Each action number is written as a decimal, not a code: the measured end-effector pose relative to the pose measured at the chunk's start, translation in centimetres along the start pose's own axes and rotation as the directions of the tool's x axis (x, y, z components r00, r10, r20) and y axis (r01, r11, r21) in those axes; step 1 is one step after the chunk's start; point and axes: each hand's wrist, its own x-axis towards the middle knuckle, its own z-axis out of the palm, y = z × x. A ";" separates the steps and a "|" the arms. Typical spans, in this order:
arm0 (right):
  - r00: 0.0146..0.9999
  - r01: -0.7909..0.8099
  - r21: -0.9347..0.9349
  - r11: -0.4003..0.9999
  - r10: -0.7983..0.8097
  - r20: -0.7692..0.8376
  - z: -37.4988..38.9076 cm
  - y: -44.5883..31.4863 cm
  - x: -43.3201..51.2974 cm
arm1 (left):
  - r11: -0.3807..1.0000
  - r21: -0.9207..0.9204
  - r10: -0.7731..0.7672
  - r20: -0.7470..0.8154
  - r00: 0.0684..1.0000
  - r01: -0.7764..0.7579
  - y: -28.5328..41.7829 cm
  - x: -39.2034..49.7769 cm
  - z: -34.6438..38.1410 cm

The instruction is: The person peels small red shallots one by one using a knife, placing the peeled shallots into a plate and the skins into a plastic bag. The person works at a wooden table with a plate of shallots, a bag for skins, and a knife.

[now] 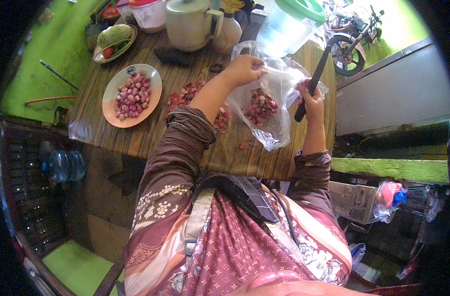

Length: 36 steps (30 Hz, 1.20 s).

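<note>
A clear plastic bag point(273, 129) with reddish shallot skins point(261, 107) in its lower part is stretched between my two hands over the wooden table. Its upper edge is gripped by my left hand point(246, 68). My right hand point(310, 99) pinches the other side of the bag and also holds a long dark-handled tool point(317, 74), probably a knife, slanting upward; its far end is hard to make out. More shallot skins point(186, 94) lie loose on the table, partly hidden behind my left forearm. To the left, an oval plate point(112, 105) bears a heap of peeled shallots point(133, 97).
Along the table's far side stand a plate of cabbage and vegetables point(114, 39), a lidded container point(149, 16), a beige pitcher point(188, 27), a bottle point(228, 31) and a green-lidded clear jug point(284, 31). A black object point(173, 56) lies before the pitcher.
</note>
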 end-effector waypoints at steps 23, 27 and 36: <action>0.995 0.077 -0.366 0.927 -0.094 -0.030 1.4 -3.5 -1.7 | 0.914 0.274 0.372 -0.265 0.890 -0.301 1.7 -3.1 -1.5; 0.956 -0.104 0.105 0.989 0.071 0.284 2.3 -5.9 -5.6 | 0.988 0.061 0.141 0.029 0.990 -0.142 2.6 -6.1 0.2; 0.876 -0.358 -0.507 0.784 0.470 0.108 1.5 1.7 -10.3 | 0.975 0.214 0.027 0.152 0.988 -0.060 1.2 -10.5 9.5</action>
